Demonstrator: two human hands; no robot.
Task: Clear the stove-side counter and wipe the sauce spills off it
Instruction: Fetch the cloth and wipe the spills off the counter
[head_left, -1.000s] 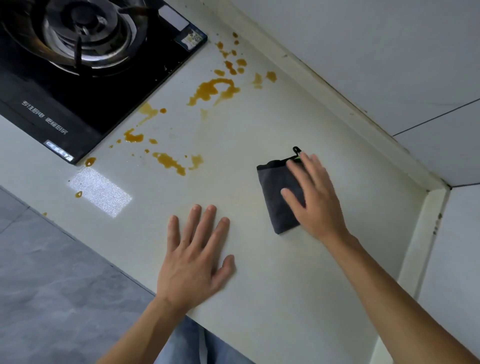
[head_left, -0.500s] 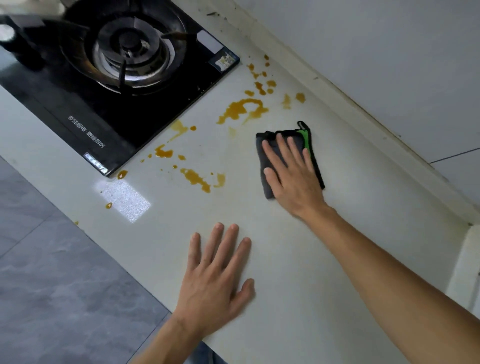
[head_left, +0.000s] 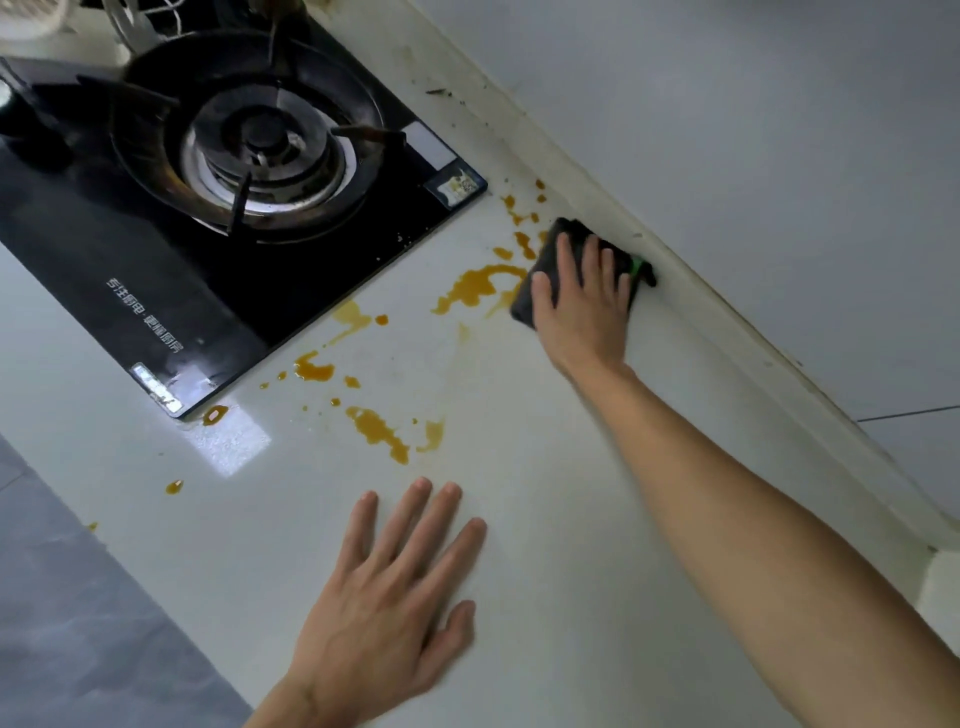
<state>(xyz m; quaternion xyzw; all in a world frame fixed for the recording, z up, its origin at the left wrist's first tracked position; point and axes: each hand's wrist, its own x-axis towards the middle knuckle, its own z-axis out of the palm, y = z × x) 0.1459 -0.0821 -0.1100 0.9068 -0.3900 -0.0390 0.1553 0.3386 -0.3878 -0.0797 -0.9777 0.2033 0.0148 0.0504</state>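
Note:
Orange-brown sauce spills (head_left: 475, 286) spread over the white counter (head_left: 545, 519) beside the stove, with more blotches (head_left: 376, 431) nearer the front. My right hand (head_left: 584, 306) presses flat, fingers straight, on a folded dark grey cloth (head_left: 548, 260) with a green tag (head_left: 638, 267), against the back ledge and at the edge of the far spills. My left hand (head_left: 387, 603) lies flat on the counter near the front edge, fingers spread, holding nothing.
A black glass gas stove (head_left: 171, 260) with a burner (head_left: 262, 143) fills the upper left. A raised white ledge (head_left: 727, 322) and wall run along the back. Grey floor tiles (head_left: 67, 623) show below the counter's front edge.
My right hand has slid the cloth away from me, up to the back ledge and into the far spills. My left hand stays flat on the counter.

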